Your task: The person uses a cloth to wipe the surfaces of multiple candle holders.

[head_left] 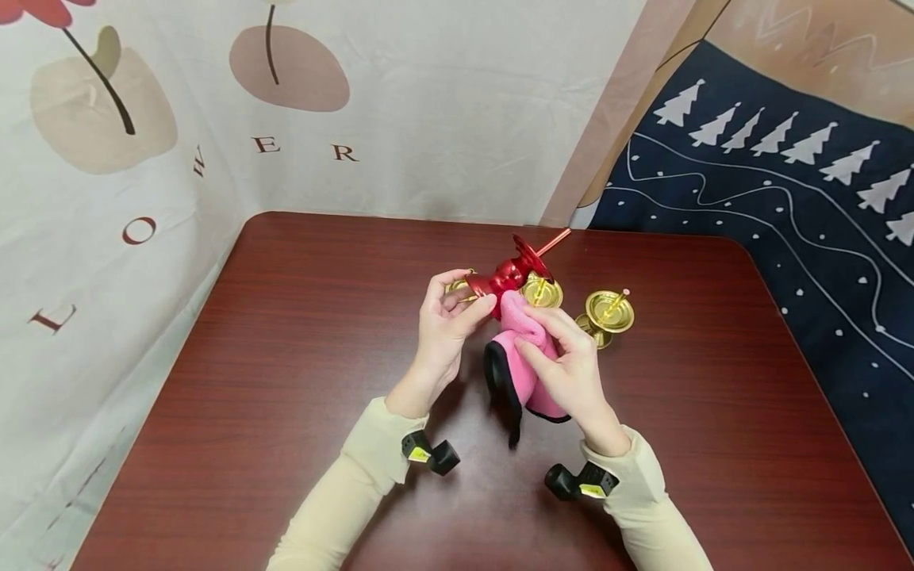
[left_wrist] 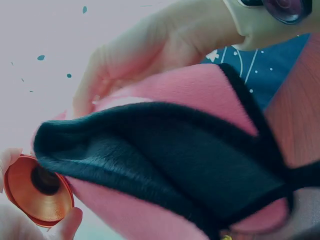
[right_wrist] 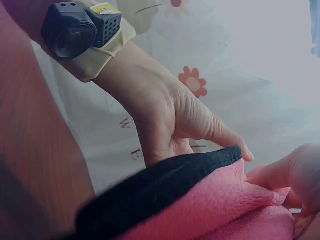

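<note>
My left hand (head_left: 444, 337) grips a shiny red candlestick (head_left: 508, 275) by its flared base, fingers and thumb on the rim. The candlestick is tilted, its dish and thin spike pointing up and to the right. In the left wrist view the hollow underside of its base (left_wrist: 55, 207) shows. With my right hand (head_left: 571, 369) I pinch a folded pink cloth (head_left: 528, 357) with black edging, held against the candlestick's stem. The cloth's lower part hangs down over the table. In the right wrist view, the cloth (right_wrist: 220, 205) hides the candlestick.
Behind the hands stand brass candlesticks: one (head_left: 543, 292) behind the cloth, another (head_left: 610, 311) to the right, and one mostly hidden behind the left fingers. Dark red wood covers the tabletop (head_left: 300, 333). A printed white curtain (head_left: 443, 95) hangs behind the far edge.
</note>
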{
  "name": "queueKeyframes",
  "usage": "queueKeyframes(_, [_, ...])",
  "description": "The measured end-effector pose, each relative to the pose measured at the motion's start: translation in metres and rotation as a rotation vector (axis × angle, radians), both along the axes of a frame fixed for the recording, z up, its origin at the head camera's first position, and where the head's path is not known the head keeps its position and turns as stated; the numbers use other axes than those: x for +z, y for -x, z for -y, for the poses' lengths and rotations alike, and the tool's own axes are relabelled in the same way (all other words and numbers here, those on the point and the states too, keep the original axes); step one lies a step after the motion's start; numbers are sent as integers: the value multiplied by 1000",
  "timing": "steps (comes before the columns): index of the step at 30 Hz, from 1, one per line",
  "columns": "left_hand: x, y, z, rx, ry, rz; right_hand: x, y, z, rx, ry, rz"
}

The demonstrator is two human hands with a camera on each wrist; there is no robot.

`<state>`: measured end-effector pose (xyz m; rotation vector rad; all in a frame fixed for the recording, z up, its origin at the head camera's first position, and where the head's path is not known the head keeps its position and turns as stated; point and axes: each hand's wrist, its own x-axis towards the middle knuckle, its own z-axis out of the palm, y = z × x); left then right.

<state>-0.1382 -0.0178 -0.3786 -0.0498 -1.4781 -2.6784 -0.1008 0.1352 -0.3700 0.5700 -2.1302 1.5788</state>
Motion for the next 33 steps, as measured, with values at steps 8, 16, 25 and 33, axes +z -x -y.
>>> queueKeyframes(8, [4,0,1,24,41,16,8,-3,2,-76,79,-44])
queueKeyframes(16, [3,-1,-2,52,56,-1,6,3,7,-76,-24,-145])
queueKeyframes(25, [9,-2,3,-42,-126,153,-9,14,1,-63,-11,-81])
queueKeyframes(33, [16,-5,8,-156,-211,196,-5,20,-4,-20,276,307])
